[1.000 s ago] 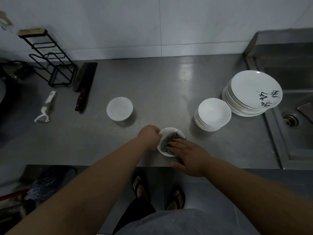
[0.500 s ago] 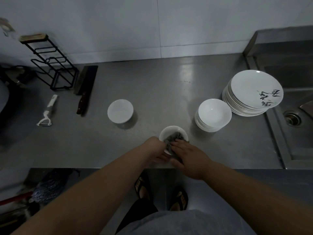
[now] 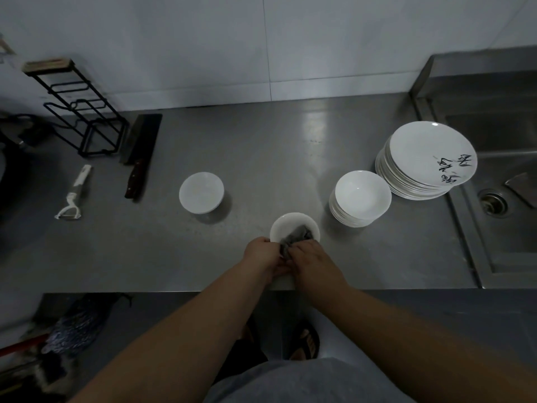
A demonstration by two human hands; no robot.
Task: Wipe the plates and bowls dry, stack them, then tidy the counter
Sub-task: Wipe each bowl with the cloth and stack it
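While the right hand (image 3: 312, 257) works a grey cloth (image 3: 299, 234) inside it, the small white bowl (image 3: 290, 225) sits at the front edge of the counter (image 3: 261, 158), and it serves as the reference point for everything else. The left hand (image 3: 261, 254) curls round the bowl's near-left rim. The right hand's bent fingers bunch the cloth and press it into the hollow.

A second ago the left hand gripped the bowl's left side and the two hands were apart. Now they meet at the near rim, and the bowl's open face shows beyond them. I judge that the bowl is being turned under the cloth, so this piece is only partly dried and not ready to stack.

Both hands cover the bowl's near rim, and the left fingertips and most of the cloth are hidden. I cannot tell whether the bowl rests on the steel or is lifted off it.

Beyond and to the left of the bowl a single bowl (image 3: 201, 193) stands alone. Beyond and to the right is a stack of bowls (image 3: 361, 196), and farther right a stack of plates (image 3: 427, 158) beside the sink (image 3: 508, 199). The dark script on the top plate is unreadable. Far to the left lie a cleaver (image 3: 142, 149), a peeler (image 3: 74, 193) and a wire rack (image 3: 84, 120), and the shapes past them are lost in shadow.
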